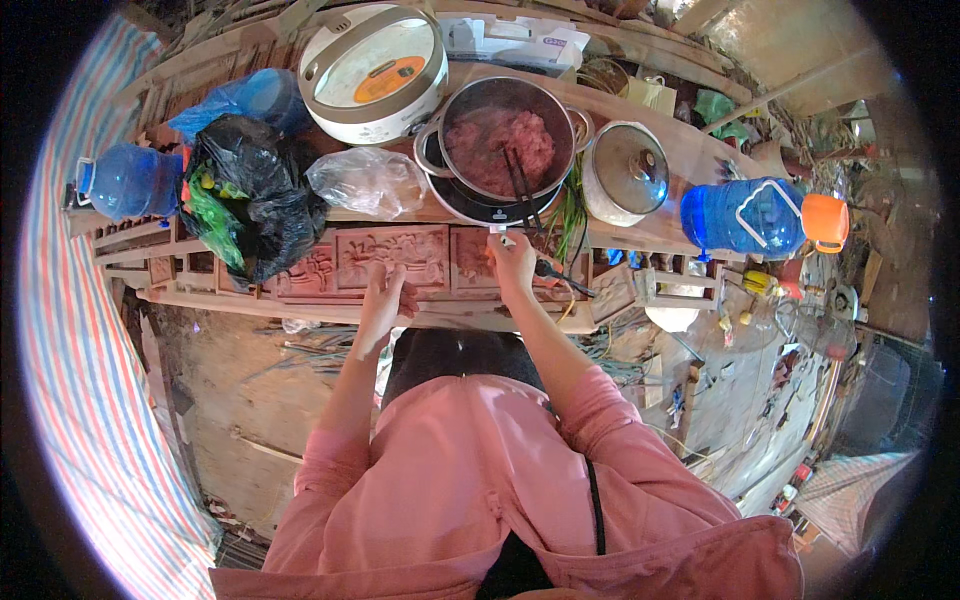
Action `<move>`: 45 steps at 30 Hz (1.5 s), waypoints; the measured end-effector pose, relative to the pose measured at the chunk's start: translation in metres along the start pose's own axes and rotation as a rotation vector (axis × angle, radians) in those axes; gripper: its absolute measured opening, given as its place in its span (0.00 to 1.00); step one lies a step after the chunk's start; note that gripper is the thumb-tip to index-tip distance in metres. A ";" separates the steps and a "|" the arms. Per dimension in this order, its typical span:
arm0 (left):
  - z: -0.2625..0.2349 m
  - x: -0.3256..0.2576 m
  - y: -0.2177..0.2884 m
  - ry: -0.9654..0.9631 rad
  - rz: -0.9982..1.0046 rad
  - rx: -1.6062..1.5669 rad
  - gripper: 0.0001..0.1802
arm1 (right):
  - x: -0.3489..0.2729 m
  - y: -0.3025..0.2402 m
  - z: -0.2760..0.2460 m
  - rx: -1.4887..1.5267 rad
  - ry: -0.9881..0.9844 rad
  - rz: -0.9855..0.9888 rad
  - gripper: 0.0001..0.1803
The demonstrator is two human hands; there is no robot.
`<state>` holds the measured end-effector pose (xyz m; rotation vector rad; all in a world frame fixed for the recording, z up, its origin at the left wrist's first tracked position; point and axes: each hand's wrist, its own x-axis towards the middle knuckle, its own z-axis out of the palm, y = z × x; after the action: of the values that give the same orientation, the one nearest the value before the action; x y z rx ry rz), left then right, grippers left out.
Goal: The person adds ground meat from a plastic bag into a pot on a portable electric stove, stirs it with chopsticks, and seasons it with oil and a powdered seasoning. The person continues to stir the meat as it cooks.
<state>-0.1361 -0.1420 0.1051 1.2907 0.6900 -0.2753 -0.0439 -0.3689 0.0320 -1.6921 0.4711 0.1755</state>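
Observation:
A pot (572, 190) with two side handles sits on a small round cooker (480, 209) with a black and white body. Raw-looking pinkish minced meat (505, 135) fills much of the pot, and a pair of dark chopsticks (521, 178) leans in it over the near rim. My right hand (513, 262) reaches up to the cooker's front, its fingers closed at a small white knob (498, 229). In front of the carved bench edge, my left hand (388, 295) hangs in the air, holding nothing, its fingers loosely curled and apart.
Left of the pot are a white rice cooker (340, 118), a clear plastic bag (368, 182), a black bag (250, 165) and a blue water jug (135, 182). To the right stand a lidded pot (625, 175), green stalks (571, 215), another blue jug (745, 217) and an orange cup (825, 222).

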 end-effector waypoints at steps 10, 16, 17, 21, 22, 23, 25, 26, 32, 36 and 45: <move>-0.053 -0.013 0.009 0.071 -0.080 0.060 0.22 | 0.000 -0.012 0.023 -0.473 0.241 -0.076 0.19; -0.067 -0.013 0.009 0.062 -0.081 0.091 0.22 | -0.001 -0.015 0.033 -0.459 0.296 -0.007 0.19; -0.067 -0.013 0.009 0.061 -0.075 0.098 0.21 | -0.001 -0.015 0.033 -0.448 0.299 -0.027 0.19; -0.070 -0.015 0.010 -0.032 0.007 0.147 0.21 | -0.007 -0.016 0.031 -0.446 0.311 -0.034 0.23; -0.071 -0.014 0.010 -0.043 0.008 0.171 0.21 | -0.011 -0.017 0.028 -0.424 0.318 -0.052 0.24; -0.072 -0.011 0.010 -0.066 0.016 0.164 0.21 | -0.016 -0.019 0.024 -0.392 0.331 -0.108 0.26; -0.071 -0.008 0.009 -0.034 0.189 0.358 0.18 | -0.025 -0.026 0.006 -0.338 0.373 -0.202 0.30; -0.070 -0.004 0.010 -0.022 0.378 0.514 0.16 | -0.030 -0.031 -0.009 -0.112 0.285 -0.078 0.29; -0.027 0.004 0.040 -0.302 0.086 0.518 0.10 | -0.008 -0.111 -0.194 -0.196 0.724 -0.457 0.27; 0.036 -0.018 0.077 -0.462 0.000 0.598 0.14 | 0.056 -0.197 -0.357 -0.146 1.087 -0.654 0.31; 0.214 -0.064 0.123 -0.810 0.022 0.700 0.20 | 0.122 -0.305 -0.539 -0.590 0.808 -0.479 0.19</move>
<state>-0.0501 -0.3214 0.2644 1.6635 -0.1449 -1.0178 0.1097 -0.8850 0.3614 -2.3803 0.6171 -0.8230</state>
